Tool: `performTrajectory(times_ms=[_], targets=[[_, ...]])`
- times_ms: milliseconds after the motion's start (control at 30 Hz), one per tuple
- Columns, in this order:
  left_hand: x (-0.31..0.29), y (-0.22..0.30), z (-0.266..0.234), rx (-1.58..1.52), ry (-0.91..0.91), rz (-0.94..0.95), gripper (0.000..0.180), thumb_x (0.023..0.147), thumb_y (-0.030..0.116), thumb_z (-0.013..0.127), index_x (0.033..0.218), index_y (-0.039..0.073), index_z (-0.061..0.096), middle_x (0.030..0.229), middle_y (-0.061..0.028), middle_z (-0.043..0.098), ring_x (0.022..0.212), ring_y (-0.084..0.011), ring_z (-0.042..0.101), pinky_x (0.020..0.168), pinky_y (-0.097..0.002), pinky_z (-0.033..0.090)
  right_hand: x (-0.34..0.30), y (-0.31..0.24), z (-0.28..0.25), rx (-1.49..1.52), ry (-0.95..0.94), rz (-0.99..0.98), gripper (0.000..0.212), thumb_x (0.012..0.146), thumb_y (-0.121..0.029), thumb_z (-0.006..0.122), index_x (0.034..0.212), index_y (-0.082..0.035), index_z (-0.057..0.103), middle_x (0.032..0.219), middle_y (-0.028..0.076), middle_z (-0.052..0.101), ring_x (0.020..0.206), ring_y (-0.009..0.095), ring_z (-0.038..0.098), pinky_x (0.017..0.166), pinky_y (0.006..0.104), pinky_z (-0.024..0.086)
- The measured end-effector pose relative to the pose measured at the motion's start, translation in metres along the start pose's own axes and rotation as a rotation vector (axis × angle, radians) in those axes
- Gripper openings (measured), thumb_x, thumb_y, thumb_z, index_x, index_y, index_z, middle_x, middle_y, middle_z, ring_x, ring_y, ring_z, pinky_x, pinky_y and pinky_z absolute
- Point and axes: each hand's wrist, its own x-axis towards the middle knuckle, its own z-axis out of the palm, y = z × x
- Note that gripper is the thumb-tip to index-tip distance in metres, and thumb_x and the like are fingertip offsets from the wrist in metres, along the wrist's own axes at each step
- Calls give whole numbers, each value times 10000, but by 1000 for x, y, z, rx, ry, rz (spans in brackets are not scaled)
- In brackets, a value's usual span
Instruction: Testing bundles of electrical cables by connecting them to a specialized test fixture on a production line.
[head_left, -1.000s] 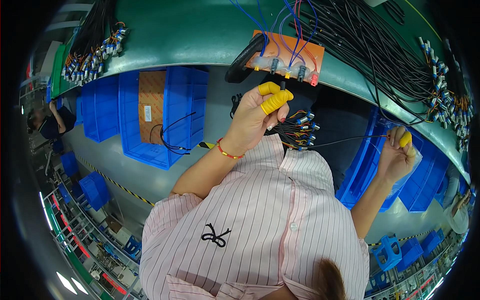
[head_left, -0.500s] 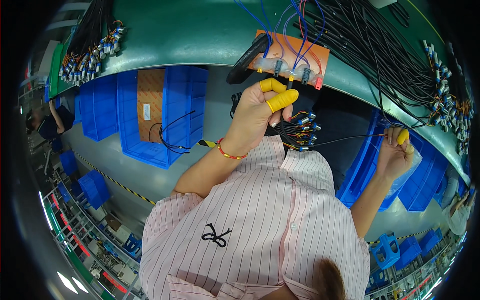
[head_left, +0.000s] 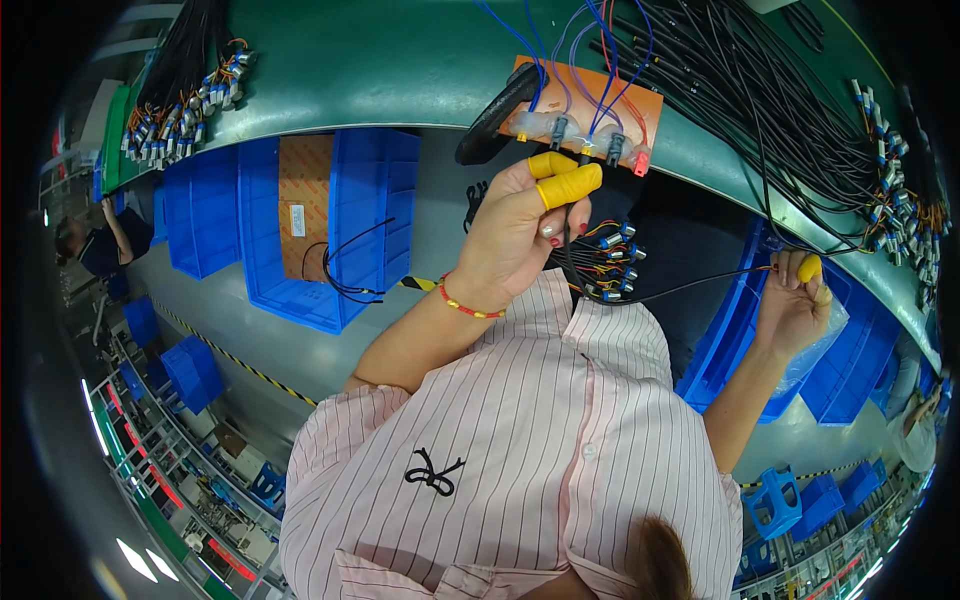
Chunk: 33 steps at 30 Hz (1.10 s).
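Observation:
My left hand (head_left: 535, 215), with yellow finger cots on thumb and forefinger, pinches the end of a black cable (head_left: 680, 291) just below an orange board (head_left: 575, 95) at the bench edge. The cable end meets a yellow connector (head_left: 587, 150) in the board's front row; whether it is fully seated cannot be seen. From there the cable sags across my lap to my right hand (head_left: 797, 300), whose fingers are closed on its other end, where a bit of orange wire shows. A bunch of silver and blue connectors (head_left: 622, 255) with orange wires lies on my lap.
Black cables (head_left: 720, 90) lie piled on the green bench (head_left: 350, 70), their metal connectors (head_left: 890, 200) hanging over the right edge. Another bundle (head_left: 180, 115) hangs at the left. Blue bins (head_left: 290, 300) stand below, one with black cables. A co-worker (head_left: 100, 240) is at the far left.
The cable between my hands now hangs slacker and lower, where it was nearly straight. My left hand is a touch closer to the board; my right hand has barely moved.

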Motion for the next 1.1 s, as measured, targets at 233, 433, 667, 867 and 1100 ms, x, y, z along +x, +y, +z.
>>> performTrajectory(times_ms=[233, 433, 667, 867, 1100], targets=[[6, 2, -6, 83, -90, -19, 217, 983, 161, 517, 1058, -21, 610, 706, -58, 589, 503, -42, 458, 502, -172, 393, -5, -7, 4, -22, 3, -44, 191, 820, -182, 467, 687, -89, 366, 680, 47, 330, 676, 153, 292, 687, 306, 266], [4, 8, 9, 194, -127, -26, 366, 1036, 292, 424, 1036, -28, 601, 606, -38, 537, 427, -25, 373, 438, -163, 327, -15, -18, 1, -36, 42, -93, 257, 839, -208, 495, 667, -103, 335, 667, 39, 316, 654, 142, 273, 647, 298, 246], [4, -10, 6, 268, -67, 114, 316, 1035, 256, 431, 964, -9, 587, 594, -15, 512, 431, -35, 354, 439, -188, 316, -18, -25, 5, 12, 61, -122, 252, 834, -191, 481, 657, -103, 325, 661, 38, 312, 643, 140, 264, 631, 301, 242], [-47, -30, 16, 479, -220, 7, 261, 1016, 200, 465, 914, -2, 594, 604, -16, 538, 468, -49, 427, 450, -193, 333, -25, -50, 8, -62, 130, -194, 230, 806, -176, 511, 681, -95, 336, 667, 39, 308, 667, 152, 272, 650, 297, 243], [-22, 13, 53, 596, -243, 260, 281, 1031, 204, 433, 1080, -15, 603, 664, -40, 576, 479, -51, 438, 462, -177, 375, -18, -106, 0, -46, 48, -333, 210, 742, -153, 549, 710, -92, 351, 677, 28, 304, 699, 157, 280, 702, 321, 251]])
